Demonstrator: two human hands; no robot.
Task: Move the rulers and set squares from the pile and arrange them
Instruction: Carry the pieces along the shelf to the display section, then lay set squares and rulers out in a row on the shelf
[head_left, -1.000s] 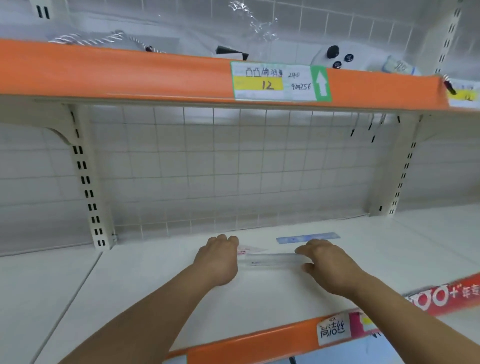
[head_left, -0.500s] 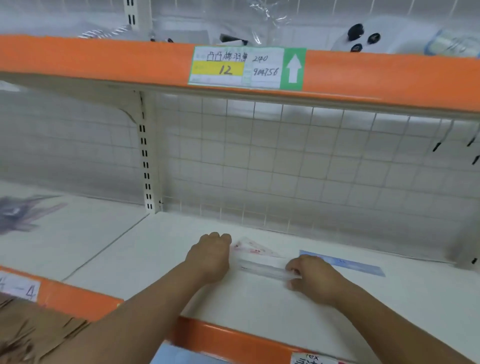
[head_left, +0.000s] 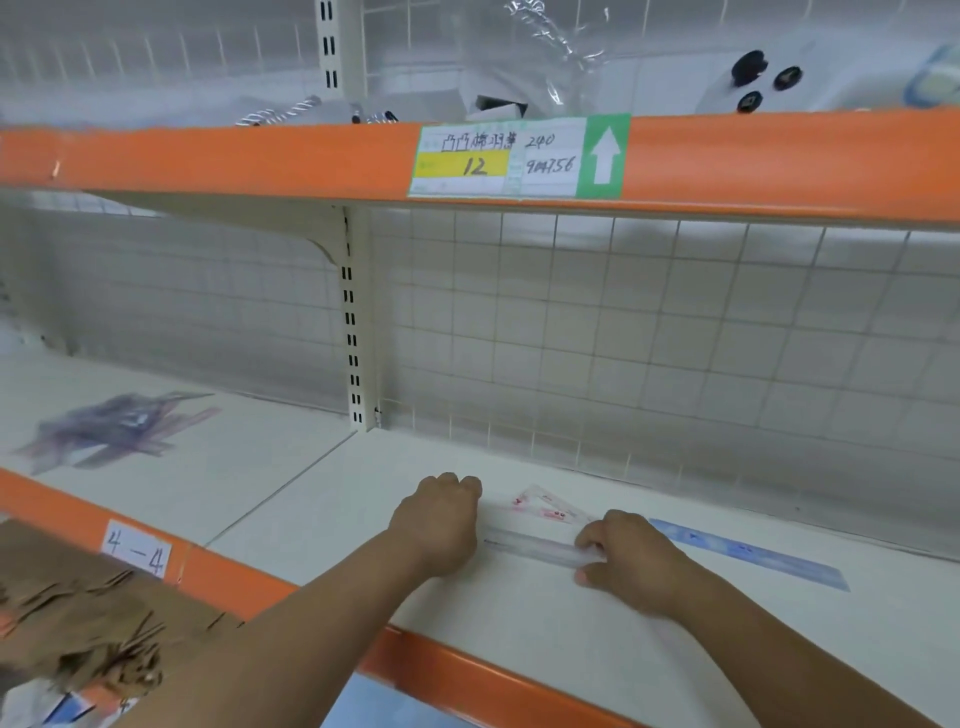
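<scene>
Our left hand (head_left: 441, 525) rests on the lower shelf (head_left: 519, 623), about midway between its orange front edge and the wire grid back (head_left: 623, 338). Its fingers are curled under with the knuckles toward the grid. The hand meets the left end of the clear ruler (head_left: 530, 545). We cannot tell whether those fingers grasp the ruler or only touch it.

Our right hand (head_left: 628, 561) is at the right end of the same ruler. Its fingers are above the ruler and its thumb is below, pinching that end. The clear ruler lies flat on the shelf between the two hands, roughly parallel to the front edge.

A pink-printed set square (head_left: 545, 506) lies flat just behind the clear ruler, toward the back edge. Its long side is next to the ruler; we cannot tell whether the two overlap.

A blue ruler (head_left: 748, 553) lies flat to the right of our right hand. It runs from the hand toward the right end of the shelf, slanting toward the front edge.

The pile (head_left: 114, 431) of bluish rulers and set squares lies on the neighbouring shelf section on the left, beyond the slotted upright (head_left: 350, 312) and well apart from both hands. The pieces cross at mixed angles.

A tag reading "4-4" (head_left: 137, 553) is fixed to the orange front edge below the pile. A price label (head_left: 519, 156) with a green arrow is fixed to the front edge of the upper shelf. Torn brown cardboard (head_left: 78, 623) is at the lower left.
</scene>
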